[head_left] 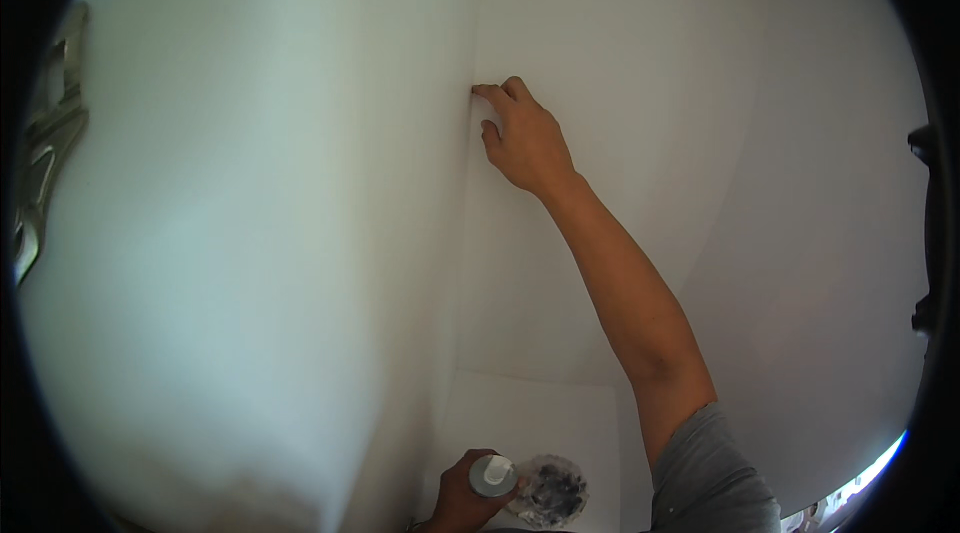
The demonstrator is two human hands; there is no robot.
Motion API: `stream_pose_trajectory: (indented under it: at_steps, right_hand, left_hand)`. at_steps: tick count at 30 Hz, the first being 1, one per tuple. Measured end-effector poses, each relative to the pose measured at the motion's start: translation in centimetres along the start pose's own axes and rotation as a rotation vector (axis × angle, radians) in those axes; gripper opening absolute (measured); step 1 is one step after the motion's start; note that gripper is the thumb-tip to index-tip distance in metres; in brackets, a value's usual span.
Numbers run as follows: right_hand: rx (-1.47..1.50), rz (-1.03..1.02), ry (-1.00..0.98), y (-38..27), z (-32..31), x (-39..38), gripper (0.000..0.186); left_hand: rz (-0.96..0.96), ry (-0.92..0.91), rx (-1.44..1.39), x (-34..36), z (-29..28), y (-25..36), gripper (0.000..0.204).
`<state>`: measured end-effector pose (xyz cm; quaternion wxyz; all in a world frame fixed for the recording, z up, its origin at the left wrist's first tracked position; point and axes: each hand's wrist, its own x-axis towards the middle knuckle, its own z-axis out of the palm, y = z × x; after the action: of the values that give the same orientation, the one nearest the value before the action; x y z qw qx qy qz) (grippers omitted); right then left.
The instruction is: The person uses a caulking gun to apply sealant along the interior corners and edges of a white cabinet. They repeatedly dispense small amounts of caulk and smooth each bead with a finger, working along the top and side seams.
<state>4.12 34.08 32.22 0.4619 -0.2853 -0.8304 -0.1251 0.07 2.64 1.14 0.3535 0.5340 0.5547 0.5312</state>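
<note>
My right hand reaches up along the inner corner where two pale walls meet. Its index finger is stretched out and the tip touches the corner seam; the thumb stands apart and nothing shows in its grasp. Low in the picture, my left hand is wrapped round a grey cylindrical container with a small white part on its end. Just right of it is a round, whitish tub with dark, smeared matter inside. The container's lower part is hidden.
The left wall is broad and smooth, with a silvery metal fitting at its far left. Another pale wall spans the right, with black fittings near the rim. Bright clutter shows at lower right.
</note>
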Motion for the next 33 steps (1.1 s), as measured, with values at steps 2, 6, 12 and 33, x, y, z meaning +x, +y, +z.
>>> stream_pose_trajectory:
  at_steps: [2,6,12,33]
  right_hand:
    - [-0.024,-0.021,0.011,-0.2,-0.1,-0.1,0.046]
    - [-0.101,-0.005,0.002,-0.3,-0.5,0.1,0.053]
    - [-0.095,-0.041,0.037,-0.2,-0.7,0.5,0.059]
    - [-0.32,-0.134,-0.177,-0.5,-4.7,2.7,0.063]
  left_hand:
    - [-0.012,-0.002,0.01,-0.1,0.0,0.2,0.046]
    - [0.022,-0.014,-0.022,0.0,-0.3,1.5,0.045]
    - [0.014,-0.049,0.019,-0.2,-1.0,3.7,0.045]
    - [0.051,-0.049,0.021,0.2,-3.6,15.8,0.047]
